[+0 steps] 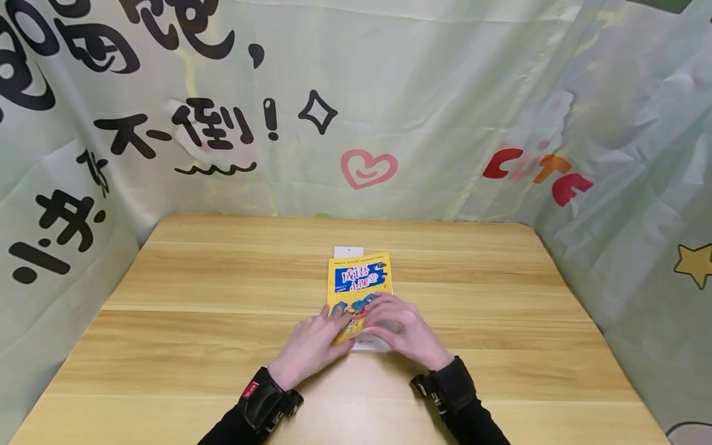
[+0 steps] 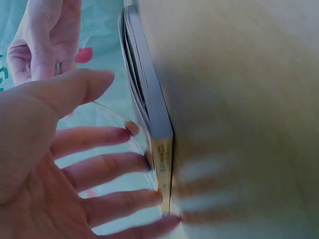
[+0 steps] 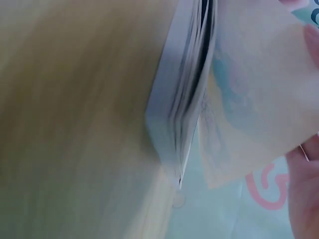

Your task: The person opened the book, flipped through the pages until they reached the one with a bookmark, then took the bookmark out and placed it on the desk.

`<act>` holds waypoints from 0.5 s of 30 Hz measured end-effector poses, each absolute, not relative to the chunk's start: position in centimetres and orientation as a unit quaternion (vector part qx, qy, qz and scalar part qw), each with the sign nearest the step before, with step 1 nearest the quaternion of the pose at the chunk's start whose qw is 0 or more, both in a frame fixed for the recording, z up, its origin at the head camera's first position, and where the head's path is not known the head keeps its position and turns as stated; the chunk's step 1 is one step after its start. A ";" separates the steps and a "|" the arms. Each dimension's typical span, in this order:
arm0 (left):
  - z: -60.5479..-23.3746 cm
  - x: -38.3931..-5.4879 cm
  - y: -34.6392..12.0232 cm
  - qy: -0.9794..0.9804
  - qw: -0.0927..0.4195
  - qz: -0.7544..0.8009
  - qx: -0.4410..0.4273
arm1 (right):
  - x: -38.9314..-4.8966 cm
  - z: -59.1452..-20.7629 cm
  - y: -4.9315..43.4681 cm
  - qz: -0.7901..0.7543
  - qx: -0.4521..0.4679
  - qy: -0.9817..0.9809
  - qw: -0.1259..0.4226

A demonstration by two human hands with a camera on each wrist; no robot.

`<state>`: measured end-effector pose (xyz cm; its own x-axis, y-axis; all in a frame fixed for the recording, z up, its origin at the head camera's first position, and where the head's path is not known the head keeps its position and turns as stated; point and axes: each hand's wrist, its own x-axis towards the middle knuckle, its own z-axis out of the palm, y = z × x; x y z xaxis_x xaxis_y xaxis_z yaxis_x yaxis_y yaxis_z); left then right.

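A yellow book with a blue title panel and cartoon figures on its front lies near the table's middle. Its front cover is raised away from the pages at the lower right. My right hand pinches the cover by its lower right part, fingers and thumb curled. Along the spine rest the fingertips of my left hand, its fingers spread and fairly straight. The left thumb stands clear of the pages in the left wrist view. Behind the book's top edge a white piece sticks out.
The light wooden table carries the book. A pale cloth backdrop with black lettering, a pink heart and coloured letters hangs behind and at both sides. Each wrist wears a black strap with a small device.
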<state>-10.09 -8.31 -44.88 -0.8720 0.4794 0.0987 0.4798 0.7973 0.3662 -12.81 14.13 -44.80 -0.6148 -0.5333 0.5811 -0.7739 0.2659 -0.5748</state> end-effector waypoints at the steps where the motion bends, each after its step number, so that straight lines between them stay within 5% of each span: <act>1: -44.9 -10.1 -8.3 -0.947 0.010 -0.192 -0.259 | -12.8 -44.8 14.1 0.443 0.412 -0.780 0.162; 6: -44.6 -10.0 -8.2 -0.937 0.037 -0.219 -0.270 | -12.9 -44.9 14.1 0.472 0.343 -0.772 0.253; 9: -44.1 -9.9 -8.1 -0.934 0.060 -0.237 -0.261 | -13.0 -45.0 14.3 0.482 0.313 -0.778 0.253; 15: -42.4 -9.6 -8.6 -0.918 0.173 -0.270 -0.234 | -13.0 -45.0 15.2 0.419 0.310 -0.846 0.110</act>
